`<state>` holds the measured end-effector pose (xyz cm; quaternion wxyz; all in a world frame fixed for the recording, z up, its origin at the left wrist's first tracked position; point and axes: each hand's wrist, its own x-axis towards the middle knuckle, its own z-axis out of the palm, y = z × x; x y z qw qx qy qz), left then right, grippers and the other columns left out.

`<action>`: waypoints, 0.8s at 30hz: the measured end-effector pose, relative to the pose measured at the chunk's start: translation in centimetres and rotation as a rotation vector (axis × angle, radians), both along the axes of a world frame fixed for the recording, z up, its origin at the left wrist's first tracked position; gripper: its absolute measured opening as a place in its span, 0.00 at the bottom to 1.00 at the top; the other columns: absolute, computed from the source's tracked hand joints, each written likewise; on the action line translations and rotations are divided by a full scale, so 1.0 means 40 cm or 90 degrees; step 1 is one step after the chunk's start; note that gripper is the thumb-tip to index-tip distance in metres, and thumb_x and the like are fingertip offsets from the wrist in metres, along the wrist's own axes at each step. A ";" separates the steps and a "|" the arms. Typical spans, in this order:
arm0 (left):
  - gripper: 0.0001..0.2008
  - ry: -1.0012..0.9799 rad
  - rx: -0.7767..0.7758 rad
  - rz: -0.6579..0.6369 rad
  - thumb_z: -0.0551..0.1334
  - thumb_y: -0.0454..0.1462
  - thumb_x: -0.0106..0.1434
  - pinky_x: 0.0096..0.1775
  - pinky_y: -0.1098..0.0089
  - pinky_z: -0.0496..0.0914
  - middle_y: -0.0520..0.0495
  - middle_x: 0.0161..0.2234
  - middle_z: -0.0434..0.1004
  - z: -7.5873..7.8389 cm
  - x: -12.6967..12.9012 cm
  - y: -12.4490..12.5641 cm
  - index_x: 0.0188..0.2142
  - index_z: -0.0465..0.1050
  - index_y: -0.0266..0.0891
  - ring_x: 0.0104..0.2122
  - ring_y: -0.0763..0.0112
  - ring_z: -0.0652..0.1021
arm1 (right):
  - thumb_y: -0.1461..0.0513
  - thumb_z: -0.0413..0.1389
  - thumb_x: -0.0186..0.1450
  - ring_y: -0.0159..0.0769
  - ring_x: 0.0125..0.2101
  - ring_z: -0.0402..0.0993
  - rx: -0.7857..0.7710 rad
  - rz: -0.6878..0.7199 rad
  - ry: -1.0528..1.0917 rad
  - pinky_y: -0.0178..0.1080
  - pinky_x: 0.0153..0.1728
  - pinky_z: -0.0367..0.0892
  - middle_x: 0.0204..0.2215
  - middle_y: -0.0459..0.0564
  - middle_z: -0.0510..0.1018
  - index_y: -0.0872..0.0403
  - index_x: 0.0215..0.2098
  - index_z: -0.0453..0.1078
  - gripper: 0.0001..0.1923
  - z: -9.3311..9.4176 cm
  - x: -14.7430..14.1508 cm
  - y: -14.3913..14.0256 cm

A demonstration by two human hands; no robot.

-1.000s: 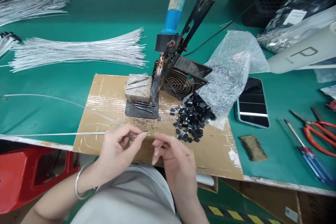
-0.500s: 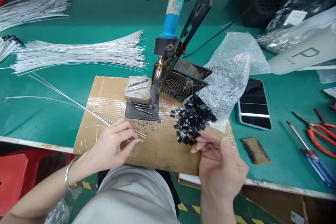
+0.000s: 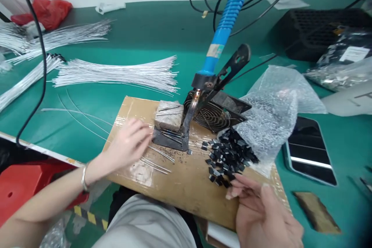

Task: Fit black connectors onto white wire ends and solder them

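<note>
My left hand [image 3: 128,145] rests on the cardboard sheet [image 3: 174,186], fingers bent over thin white wires [image 3: 158,162] that run left across the green bench; whether it pinches them is unclear. My right hand [image 3: 258,209] is at the near right edge of the cardboard, fingertips touching the heap of small black parts [image 3: 229,155]. Between the hands, a blue-handled soldering iron [image 3: 216,52] stands in its black stand, tip down by a grey sponge block [image 3: 169,115].
A bundle of white wires [image 3: 116,73] lies behind the cardboard, more bundles at far left. A bubble-wrap bag [image 3: 270,112] spills the black parts. A small fan [image 3: 215,114], a phone [image 3: 310,149], a black tray [image 3: 314,31] and a red stool [image 3: 26,186] surround the spot.
The view tilted up and shifted. My left hand slid forward with the wires toward the sponge block. My right hand went from beside the left hand to the black parts heap.
</note>
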<state>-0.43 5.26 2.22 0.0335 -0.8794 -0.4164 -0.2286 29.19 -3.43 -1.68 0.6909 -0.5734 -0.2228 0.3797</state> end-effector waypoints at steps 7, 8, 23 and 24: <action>0.15 0.204 0.051 0.035 0.53 0.24 0.70 0.47 0.53 0.71 0.31 0.46 0.80 -0.018 -0.100 0.374 0.49 0.76 0.29 0.45 0.52 0.78 | 0.46 0.76 0.48 0.32 0.17 0.75 -0.008 -0.025 -0.004 0.34 0.19 0.72 0.24 0.52 0.84 0.57 0.24 0.83 0.23 0.001 -0.008 0.005; 0.12 0.222 0.054 0.031 0.55 0.26 0.71 0.47 0.54 0.72 0.34 0.43 0.80 -0.026 -0.103 0.411 0.47 0.77 0.30 0.44 0.54 0.78 | 0.45 0.76 0.47 0.32 0.17 0.75 -0.011 -0.027 -0.001 0.34 0.19 0.72 0.24 0.52 0.84 0.57 0.24 0.83 0.24 0.001 -0.008 0.005; 0.08 0.113 0.166 0.108 0.56 0.34 0.74 0.46 0.57 0.73 0.43 0.38 0.78 0.010 -0.203 0.464 0.42 0.75 0.35 0.39 0.61 0.79 | 0.47 0.76 0.50 0.30 0.17 0.74 -0.006 -0.030 0.004 0.33 0.19 0.72 0.23 0.52 0.83 0.59 0.26 0.83 0.23 -0.020 0.000 -0.001; 0.10 0.093 0.170 0.113 0.54 0.32 0.74 0.46 0.57 0.72 0.41 0.37 0.78 0.021 -0.205 0.458 0.41 0.74 0.36 0.38 0.60 0.79 | 0.48 0.76 0.51 0.31 0.17 0.74 0.003 -0.030 0.000 0.33 0.19 0.72 0.23 0.52 0.84 0.59 0.27 0.83 0.22 -0.021 0.000 -0.001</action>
